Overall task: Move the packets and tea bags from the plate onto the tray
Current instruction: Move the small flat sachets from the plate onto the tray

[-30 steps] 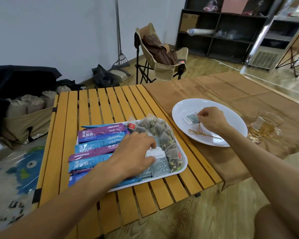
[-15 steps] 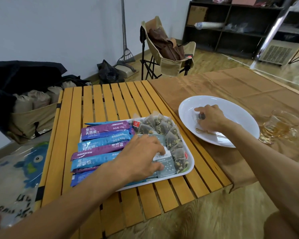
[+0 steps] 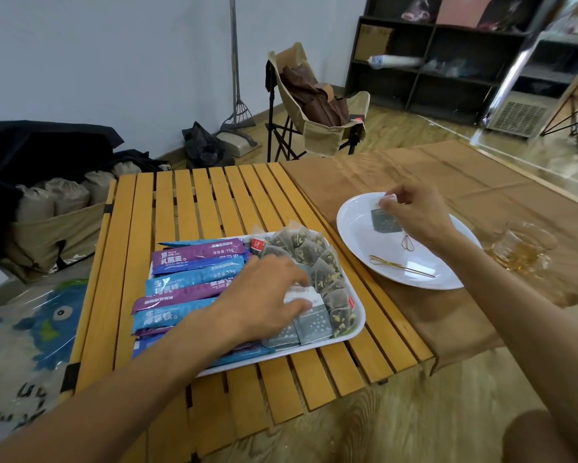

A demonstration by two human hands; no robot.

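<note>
One last packet (image 3: 385, 220) hangs pinched in the right hand (image 3: 414, 215) above the plate (image 3: 354, 228); the tray (image 3: 357, 329) lies leftward, under the flat, spread left hand (image 3: 264, 295).

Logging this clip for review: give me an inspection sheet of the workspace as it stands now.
Surface: slatted wooden table, brown cloth on its right part.
Job's things: white tray filled with stick packets and tea bags; grey packet lifted over the white plate.
Clutter: gold pick on plate; glass cup of tea.
Hands: left hand resting on tray contents; right hand pinching grey packet.
Cables: nothing seen.
Surroundings: folding chair, dark shelving.
</note>
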